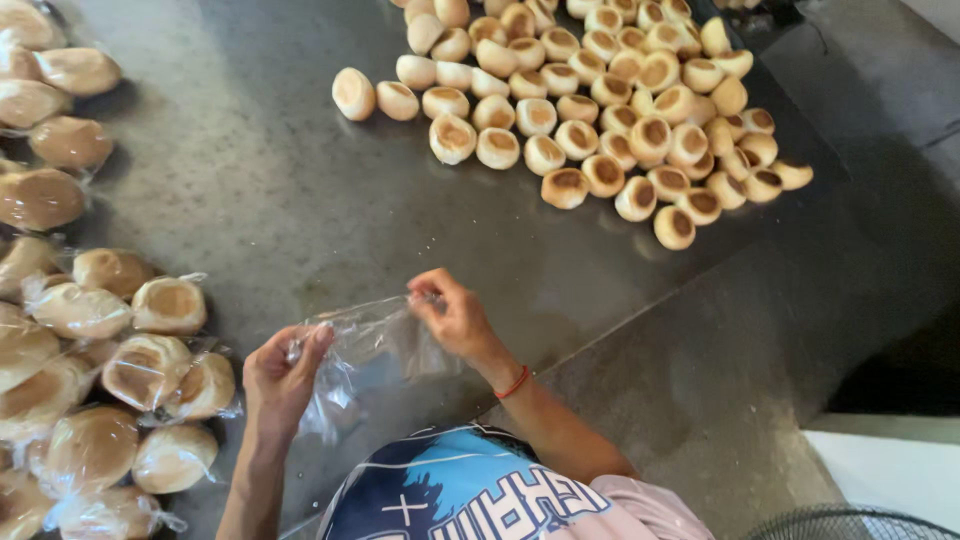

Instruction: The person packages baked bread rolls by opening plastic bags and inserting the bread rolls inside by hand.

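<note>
Clear plastic fills the gap between our hands: we hold a bag [365, 350] stretched between them, above the grey steel table [300, 200]. Our left hand [283, 375] pinches the bag's left edge, thumb pressed against curled fingers [318, 338], and our right hand [452, 318] pinches its upper right corner between thumb and fingertips [425, 297], so both hands are closed on the film. The bag looks empty and hangs crumpled below the fingers of both hands. A red band [514, 382] circles our right wrist, just behind that hand. Well beyond the right fingertips, across bare steel, lies a loose heap of buns [600, 100], pale with browned tops, many touching one another. To the left of the left fingers, near but apart from them, sit bagged buns [120, 370], each bundle wrapped in the same clear film, and more of them run up the table's left edge. Below our hands we see a blue and white printed shirt [470, 490].
</note>
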